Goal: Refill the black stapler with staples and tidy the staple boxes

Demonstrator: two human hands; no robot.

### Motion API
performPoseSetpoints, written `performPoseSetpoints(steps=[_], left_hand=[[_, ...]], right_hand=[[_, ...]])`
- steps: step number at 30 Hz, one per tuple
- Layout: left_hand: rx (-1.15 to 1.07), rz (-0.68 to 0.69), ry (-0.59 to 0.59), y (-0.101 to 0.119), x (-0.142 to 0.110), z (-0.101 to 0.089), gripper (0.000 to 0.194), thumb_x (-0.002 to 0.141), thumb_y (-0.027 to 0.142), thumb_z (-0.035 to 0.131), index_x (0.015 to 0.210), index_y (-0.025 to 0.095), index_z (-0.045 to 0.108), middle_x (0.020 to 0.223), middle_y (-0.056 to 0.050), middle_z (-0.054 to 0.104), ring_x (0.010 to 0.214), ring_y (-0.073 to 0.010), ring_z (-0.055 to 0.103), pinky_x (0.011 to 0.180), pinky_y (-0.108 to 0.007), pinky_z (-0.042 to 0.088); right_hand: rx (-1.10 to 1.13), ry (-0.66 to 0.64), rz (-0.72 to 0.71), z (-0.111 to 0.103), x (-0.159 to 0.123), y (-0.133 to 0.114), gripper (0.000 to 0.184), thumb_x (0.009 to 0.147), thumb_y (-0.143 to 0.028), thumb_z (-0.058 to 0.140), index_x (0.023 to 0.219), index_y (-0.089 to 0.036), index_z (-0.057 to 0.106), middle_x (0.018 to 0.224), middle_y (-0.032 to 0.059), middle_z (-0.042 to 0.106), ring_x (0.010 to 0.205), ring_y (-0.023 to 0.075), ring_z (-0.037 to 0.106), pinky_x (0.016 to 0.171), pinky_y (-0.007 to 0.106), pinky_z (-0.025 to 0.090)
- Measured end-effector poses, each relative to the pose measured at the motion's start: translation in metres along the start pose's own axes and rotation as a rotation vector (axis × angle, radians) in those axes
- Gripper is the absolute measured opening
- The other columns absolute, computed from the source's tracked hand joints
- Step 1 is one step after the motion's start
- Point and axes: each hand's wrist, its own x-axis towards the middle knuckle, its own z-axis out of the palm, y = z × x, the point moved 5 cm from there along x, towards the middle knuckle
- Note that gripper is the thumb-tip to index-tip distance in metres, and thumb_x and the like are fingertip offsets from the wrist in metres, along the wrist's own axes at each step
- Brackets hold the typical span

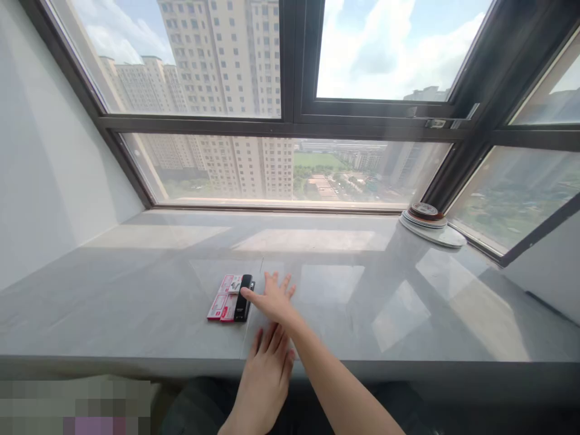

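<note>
My right hand (272,299) reaches out over the grey stone window ledge (136,290), fingers spread and open, its thumb tip touching a black stapler (243,297). To the left of the stapler lie small red and white boxes (223,299), flat on the ledge. My left hand (267,374) rests open at the ledge's front edge, fingers stretched flat and close together, holding nothing.
A stack of round flat discs (430,225) stands at the back right corner of the ledge by the dark window frame (290,124). A white wall (45,169) bounds the ledge on the left. Sunlit patches lie across the stone.
</note>
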Motion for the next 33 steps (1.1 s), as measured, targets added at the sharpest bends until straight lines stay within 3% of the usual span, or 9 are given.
performPoseSetpoints(steps=[3,5,9,11,16,22,25,29,33], left_hand=[[-0.008,-0.022,-0.008,0.002,-0.016,-0.002,0.045,0.104,0.024,0.038,0.147,0.024,0.049,0.154,-0.004,0.049,0.147,-0.0260,0.039,0.118,-0.053,0.037],[-0.041,-0.036,-0.008,0.004,-0.020,-0.007,0.045,0.104,0.024,0.038,0.147,0.025,0.048,0.154,-0.004,0.050,0.146,-0.0253,0.040,0.118,-0.052,0.037],[-0.169,-0.122,0.050,0.006,-0.012,-0.024,0.041,0.105,0.026,0.038,0.144,0.027,0.052,0.144,-0.003,0.058,0.138,-0.0234,0.048,0.116,-0.048,0.040],[-0.228,-0.192,0.089,0.003,-0.002,-0.030,0.036,0.105,0.028,0.039,0.135,0.028,0.059,0.130,-0.005,0.065,0.126,-0.0236,0.057,0.108,-0.045,0.046],[-0.225,-0.221,0.136,0.003,0.035,-0.022,0.032,0.102,0.032,0.045,0.128,0.028,0.064,0.124,-0.007,0.064,0.117,-0.0265,0.058,0.099,-0.045,0.050],[-0.154,-0.064,0.070,0.012,0.055,-0.003,0.045,0.100,0.035,0.048,0.145,0.031,0.051,0.149,-0.005,0.051,0.142,-0.0301,0.039,0.116,-0.053,0.035],[-0.109,-0.095,0.079,0.003,0.052,-0.003,0.046,0.100,0.038,0.048,0.146,0.032,0.050,0.153,-0.004,0.048,0.143,-0.0307,0.038,0.118,-0.054,0.032],[-0.063,-0.141,0.100,-0.014,0.050,-0.007,0.045,0.101,0.042,0.047,0.145,0.033,0.050,0.158,-0.003,0.044,0.143,-0.0295,0.039,0.118,-0.054,0.032],[-0.067,-0.155,0.123,-0.021,0.052,-0.007,0.045,0.102,0.041,0.046,0.145,0.029,0.048,0.157,-0.005,0.044,0.144,-0.0280,0.039,0.120,-0.053,0.030]], right_hand=[[0.057,0.074,-0.025,0.018,0.014,-0.020,0.108,0.075,-0.082,0.062,0.154,-0.014,0.036,0.166,0.0204,0.018,0.150,0.0468,-0.017,0.113,0.068,-0.013],[0.093,0.132,-0.055,0.016,0.016,-0.021,0.088,0.078,-0.069,0.068,0.144,-0.015,0.047,0.155,0.0192,0.039,0.152,0.0444,-0.003,0.116,0.066,-0.007],[0.147,0.108,-0.213,-0.023,0.000,-0.001,0.048,0.085,-0.039,0.064,0.128,-0.019,0.059,0.119,0.0092,0.067,0.126,0.0306,0.053,0.114,0.049,0.031],[0.118,-0.017,-0.324,-0.049,-0.017,0.015,0.040,0.085,-0.032,0.061,0.123,-0.022,0.064,0.110,0.0051,0.071,0.107,0.0255,0.063,0.103,0.042,0.042],[-0.111,0.110,-0.320,-0.106,-0.062,0.057,0.050,0.086,-0.026,0.062,0.135,-0.033,0.061,0.129,0.0042,0.066,0.132,0.0298,0.050,0.119,0.059,0.011],[-0.109,0.341,-0.252,-0.104,-0.079,0.051,0.021,0.088,-0.039,0.064,0.105,-0.028,0.069,0.117,0.0035,0.070,0.136,0.0275,0.047,0.121,0.056,-0.006],[0.123,0.422,-0.189,-0.100,-0.068,0.050,0.027,0.085,-0.047,0.064,0.101,-0.025,0.070,0.112,0.0037,0.072,0.120,0.0276,0.058,0.121,0.055,0.010],[0.791,0.546,-0.091,-0.105,-0.051,0.080,0.050,0.088,-0.059,0.046,0.110,-0.018,0.064,0.118,0.0115,0.071,0.109,0.0276,0.065,0.101,0.043,0.045],[1.268,0.589,-0.029,-0.109,-0.050,0.127,0.053,0.092,-0.057,0.030,0.120,-0.019,0.053,0.133,0.0154,0.065,0.124,0.0283,0.062,0.098,0.044,0.052]])
